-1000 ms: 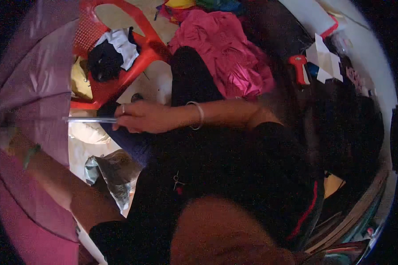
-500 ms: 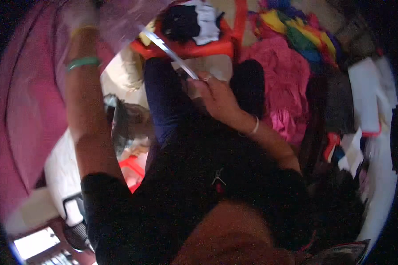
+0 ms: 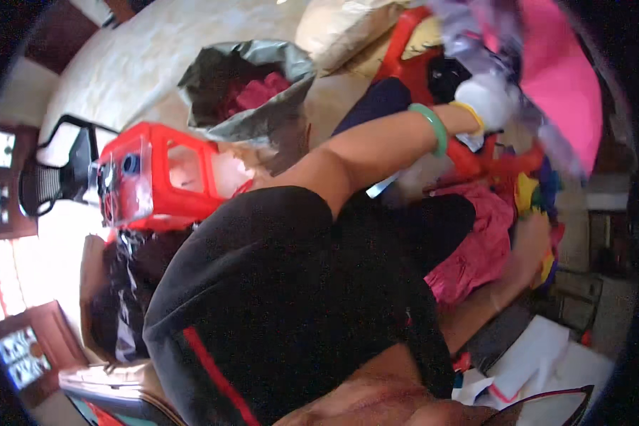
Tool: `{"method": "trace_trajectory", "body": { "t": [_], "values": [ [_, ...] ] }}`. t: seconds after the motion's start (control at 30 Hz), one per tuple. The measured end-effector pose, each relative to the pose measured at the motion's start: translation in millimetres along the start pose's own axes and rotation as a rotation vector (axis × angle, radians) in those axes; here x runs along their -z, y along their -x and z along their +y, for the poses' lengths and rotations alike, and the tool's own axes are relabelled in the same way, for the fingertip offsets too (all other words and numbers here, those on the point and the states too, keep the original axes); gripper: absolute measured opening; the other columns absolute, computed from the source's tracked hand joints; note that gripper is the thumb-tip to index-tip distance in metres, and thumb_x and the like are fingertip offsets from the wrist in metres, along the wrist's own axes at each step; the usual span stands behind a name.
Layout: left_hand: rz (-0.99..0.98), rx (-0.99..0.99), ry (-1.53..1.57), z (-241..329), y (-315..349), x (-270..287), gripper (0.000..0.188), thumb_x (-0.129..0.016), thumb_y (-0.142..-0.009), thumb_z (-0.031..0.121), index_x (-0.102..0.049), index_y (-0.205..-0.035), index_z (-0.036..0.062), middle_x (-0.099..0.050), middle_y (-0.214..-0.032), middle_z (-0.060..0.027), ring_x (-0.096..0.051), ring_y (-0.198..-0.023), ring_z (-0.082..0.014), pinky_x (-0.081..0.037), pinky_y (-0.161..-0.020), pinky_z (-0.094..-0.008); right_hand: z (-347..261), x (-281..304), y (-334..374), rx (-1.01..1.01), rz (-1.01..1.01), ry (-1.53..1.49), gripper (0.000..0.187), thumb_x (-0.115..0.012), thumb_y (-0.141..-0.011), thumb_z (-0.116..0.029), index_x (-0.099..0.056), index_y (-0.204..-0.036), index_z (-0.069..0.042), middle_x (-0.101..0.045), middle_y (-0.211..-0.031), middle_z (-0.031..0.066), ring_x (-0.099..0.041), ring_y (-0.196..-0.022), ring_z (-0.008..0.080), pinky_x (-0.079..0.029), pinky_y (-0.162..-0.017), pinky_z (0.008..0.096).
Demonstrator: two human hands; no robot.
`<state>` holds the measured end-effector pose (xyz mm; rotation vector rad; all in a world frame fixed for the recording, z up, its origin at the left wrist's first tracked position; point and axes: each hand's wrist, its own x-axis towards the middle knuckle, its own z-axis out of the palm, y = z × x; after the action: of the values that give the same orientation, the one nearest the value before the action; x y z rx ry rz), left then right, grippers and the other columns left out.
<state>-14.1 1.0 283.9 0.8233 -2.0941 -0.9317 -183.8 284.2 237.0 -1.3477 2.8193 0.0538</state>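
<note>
My left hand (image 3: pixel 486 101), in a white glove with a green bangle above it, is closed on a large pink and purple cloth (image 3: pixel 559 78) held up at the upper right. The cloth is smeared by motion and hides my fingertips. Low on the right, my right forearm reaches forward, and my right hand (image 3: pixel 536 226) is a blur beside multicoloured cloth (image 3: pixel 527 192). Its fingers cannot be made out. A crumpled magenta cloth (image 3: pixel 476 245) lies beside my right leg. Between my thighs shows the end of a pale, narrow strip (image 3: pixel 383 184).
A red plastic stool (image 3: pixel 160 177) with a clear container on it stands left. Behind it are a grey-green sack (image 3: pixel 245 74) with dark pink cloth inside and a cream sack (image 3: pixel 344 32). Another red stool (image 3: pixel 405 60) is ahead of me. A black chair (image 3: pixel 64 170) stands far left.
The view has swung left. My left hand has carried the cloth from the left across to the right. My right hand, which held the narrow strip, has moved off to the right without it.
</note>
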Motion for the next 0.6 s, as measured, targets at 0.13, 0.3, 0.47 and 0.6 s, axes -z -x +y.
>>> {"method": "trace_trajectory", "body": {
  "t": [0.13, 0.3, 0.47, 0.6],
  "values": [
    [-0.048, -0.355, -0.293, -21, 42, -20, 0.019, -0.058, -0.072, 0.023, -0.068, -0.079, 0.0087, -0.066, -0.078, -0.0131, -0.065, -0.072, -0.0312, -0.051, -0.055, -0.0417, 13, -37, -12, 0.172, 0.234, -0.27, 0.061, -0.048, -0.089, -0.042, -0.038, -0.13, 0.002, -0.044, -0.131, 0.0189, -0.043, -0.12, 0.0326, -0.033, -0.102, 0.0429],
    [-0.333, -0.591, -0.235, -42, 100, -58, 0.011, -0.06, -0.066, 0.017, -0.062, -0.06, 0.0079, -0.061, -0.059, -0.013, -0.063, -0.054, -0.0294, -0.048, -0.041, -0.0416, -34, -100, -49, 0.283, 0.617, -0.794, 0.066, -0.057, -0.085, -0.042, -0.039, -0.13, 0.003, -0.043, -0.129, 0.0257, -0.046, -0.114, 0.0422, -0.038, -0.096, 0.0475],
    [0.176, -0.692, -0.161, -51, 56, 6, 0.041, -0.068, -0.065, 0.028, -0.056, -0.098, 0.0069, -0.059, -0.086, -0.01, -0.061, -0.073, -0.0269, -0.05, -0.062, -0.0423, -34, -94, -109, 0.406, 0.682, -0.211, 0.061, -0.056, -0.084, -0.036, -0.039, -0.132, -0.002, -0.039, -0.133, 0.0203, -0.044, -0.117, 0.0378, -0.035, -0.099, 0.0451],
    [0.221, -0.591, 0.073, -93, 37, 19, 0.057, -0.072, -0.064, 0.028, -0.05, -0.113, 0.0087, -0.054, -0.108, -0.013, -0.057, -0.09, -0.031, -0.048, -0.074, -0.0414, 117, -42, -294, 0.466, 0.705, -0.283, 0.061, -0.058, -0.083, -0.032, -0.038, -0.132, -0.002, -0.039, -0.134, 0.0184, -0.041, -0.119, 0.0351, -0.032, -0.102, 0.0428]
  ]
}}
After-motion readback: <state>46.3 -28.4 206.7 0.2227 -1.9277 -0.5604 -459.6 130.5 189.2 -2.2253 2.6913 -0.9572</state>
